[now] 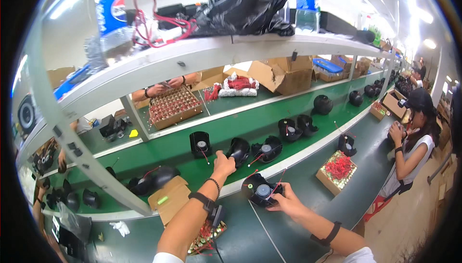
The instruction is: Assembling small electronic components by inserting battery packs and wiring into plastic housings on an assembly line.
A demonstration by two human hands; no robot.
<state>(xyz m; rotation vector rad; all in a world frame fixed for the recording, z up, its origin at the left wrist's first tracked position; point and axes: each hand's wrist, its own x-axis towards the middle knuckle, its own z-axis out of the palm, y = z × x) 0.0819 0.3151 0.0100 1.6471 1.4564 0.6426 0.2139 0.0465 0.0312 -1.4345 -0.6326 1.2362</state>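
My left hand reaches out over the green conveyor belt and closes on the edge of a black fan housing lying there. My right hand holds another black fan housing with a grey hub and red wires, resting on the dark worktop near the belt's white edge. More black housings lie just right of the one under my left hand.
Several black housings ride the belt. A box of red-wired parts sits on the worktop at right, a cardboard piece at left. A person works at right. A white shelf overhead carries bottles and a black bag.
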